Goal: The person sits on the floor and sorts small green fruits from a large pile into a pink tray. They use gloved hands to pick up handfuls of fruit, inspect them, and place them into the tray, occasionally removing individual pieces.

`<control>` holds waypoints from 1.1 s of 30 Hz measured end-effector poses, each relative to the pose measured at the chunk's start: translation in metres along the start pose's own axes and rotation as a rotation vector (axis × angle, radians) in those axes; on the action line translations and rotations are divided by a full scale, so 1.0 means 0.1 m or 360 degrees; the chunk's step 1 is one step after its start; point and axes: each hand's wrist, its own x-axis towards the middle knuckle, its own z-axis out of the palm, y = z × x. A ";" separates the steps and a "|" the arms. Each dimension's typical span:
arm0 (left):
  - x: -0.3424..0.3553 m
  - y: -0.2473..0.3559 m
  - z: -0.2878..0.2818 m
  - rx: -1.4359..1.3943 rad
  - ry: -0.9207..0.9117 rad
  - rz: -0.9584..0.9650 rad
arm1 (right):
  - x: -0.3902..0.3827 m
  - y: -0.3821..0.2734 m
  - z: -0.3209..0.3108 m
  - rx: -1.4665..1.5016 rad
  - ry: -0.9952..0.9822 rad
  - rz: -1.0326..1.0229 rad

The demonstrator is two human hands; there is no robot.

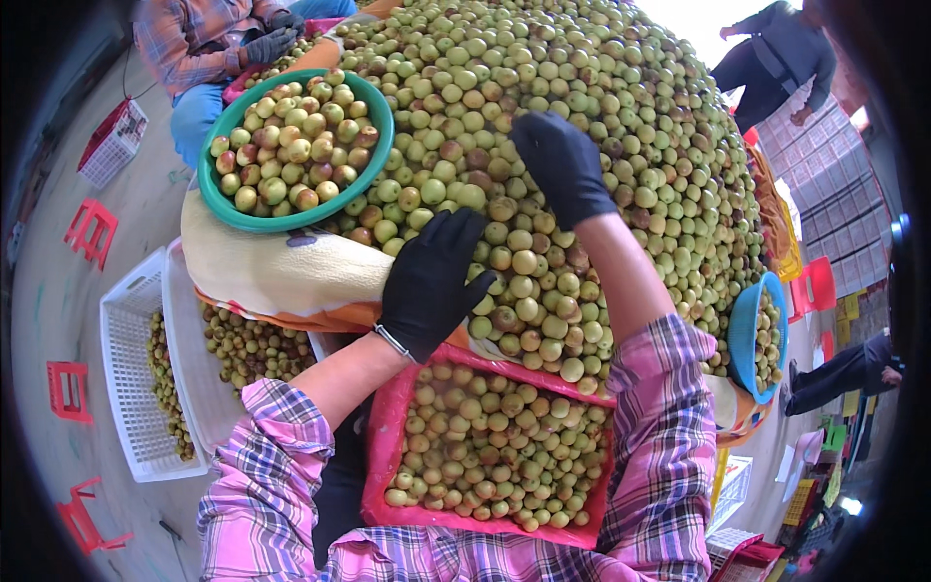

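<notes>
A large heap of green and reddish-brown jujubes (582, 87) fills the middle and far side. My left hand (432, 281), in a black glove, rests at the heap's near left edge, fingers stretched forward and thumb apart: it is open. Farther in and to the right, my right hand (562, 170), also black-gloved, is over the jujubes with its fingers curled closed; whatever they hold is hidden. Close to my body, below both hands, sits a pink-lined container (378, 466) full of jujubes. Left of my left hand, a green round basin (386, 126) holds more jujubes.
A patterned cloth (281, 267) edges the heap. White crates (136, 407) with jujubes stand at left, near red stools (68, 393). A blue basin (742, 335) sits at right. A gloved co-worker (184, 48) sits at far left; another person (776, 63) stands far right.
</notes>
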 end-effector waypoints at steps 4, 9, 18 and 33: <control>0.00 0.00 0.00 -0.0013 -0.0018 -0.0015 | 0.26 -0.01 0.39 -0.0280 -0.0027 0.0051; 0.01 0.00 -0.02 -0.0024 -0.0036 -0.0024 | 0.41 -0.12 0.35 -0.0432 -0.0638 0.0264; 0.02 0.00 -0.01 -0.0048 -0.0039 -0.0006 | 0.33 -0.25 0.41 -0.0252 -0.0369 0.0133; 0.04 -0.02 -0.06 -0.0089 -0.0135 -0.0045 | 0.58 0.52 -0.35 0.1638 0.0155 0.1006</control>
